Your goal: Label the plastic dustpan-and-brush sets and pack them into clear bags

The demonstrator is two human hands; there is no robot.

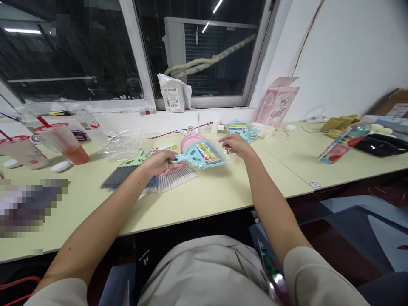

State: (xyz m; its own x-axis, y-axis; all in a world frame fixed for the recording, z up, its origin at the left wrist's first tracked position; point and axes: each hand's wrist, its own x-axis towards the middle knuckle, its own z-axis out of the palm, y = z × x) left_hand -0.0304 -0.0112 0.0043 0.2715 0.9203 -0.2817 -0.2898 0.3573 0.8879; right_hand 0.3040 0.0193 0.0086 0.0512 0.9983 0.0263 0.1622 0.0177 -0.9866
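Note:
My left hand grips the handle of a small blue dustpan with a printed label, wrapped in clear plastic, lying on the pale yellow table. A pink dustpan lies just behind it. Under my left hand are small brushes: a green-handled one with dark bristles and a pink one with white bristles. My right hand hovers at the blue dustpan's right edge, fingers apart, touching the plastic wrap.
Another blue dustpan set and a pink box stand at the back right. Two plastic cups with red drink sit at the left beside crumpled clear wrap. A white packet leans on the window sill. Assorted packaged goods lie at the right.

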